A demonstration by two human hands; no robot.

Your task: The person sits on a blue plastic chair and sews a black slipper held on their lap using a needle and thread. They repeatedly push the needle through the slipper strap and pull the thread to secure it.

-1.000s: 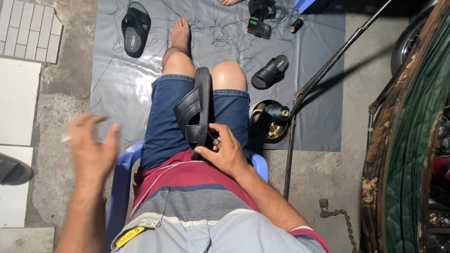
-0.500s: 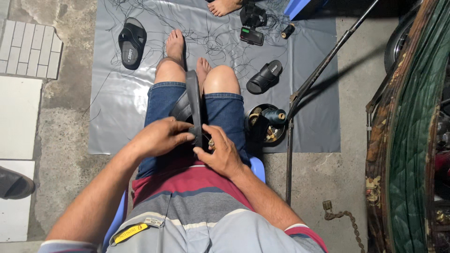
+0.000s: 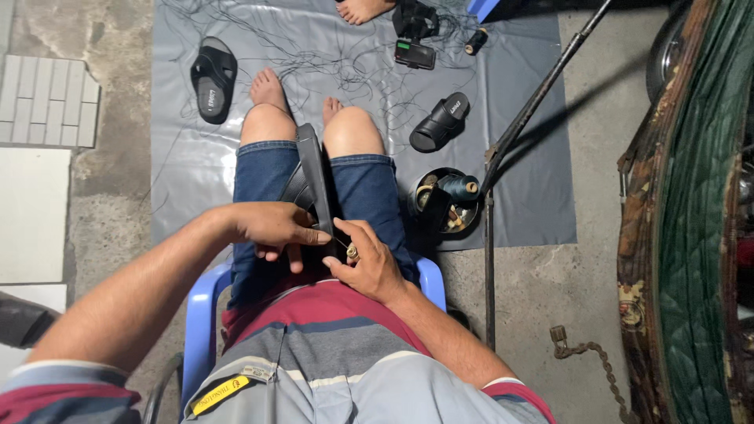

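Note:
A black sandal (image 3: 310,177) stands on edge between my thighs on my lap. My left hand (image 3: 275,229) rests on its near end, fingers curled against the sole. My right hand (image 3: 367,259) pinches something small and thin at the sandal's near edge; whether it is a needle or thread I cannot tell. A ring shows on one finger of that hand. I sit on a blue plastic chair (image 3: 200,314), bare feet on a grey sheet (image 3: 181,157).
Two more black sandals (image 3: 214,78) (image 3: 440,123) lie on the sheet among loose dark threads. A round tin (image 3: 444,202) with thread spools sits right of my knee. Another person's bare foot (image 3: 363,9), a black device (image 3: 414,35), a metal rod (image 3: 534,106) and a chain (image 3: 585,353) are nearby.
My left hand came down from the raised open position at left onto the sandal. The sandal turned more upright on my lap. My right hand stayed at its near end.

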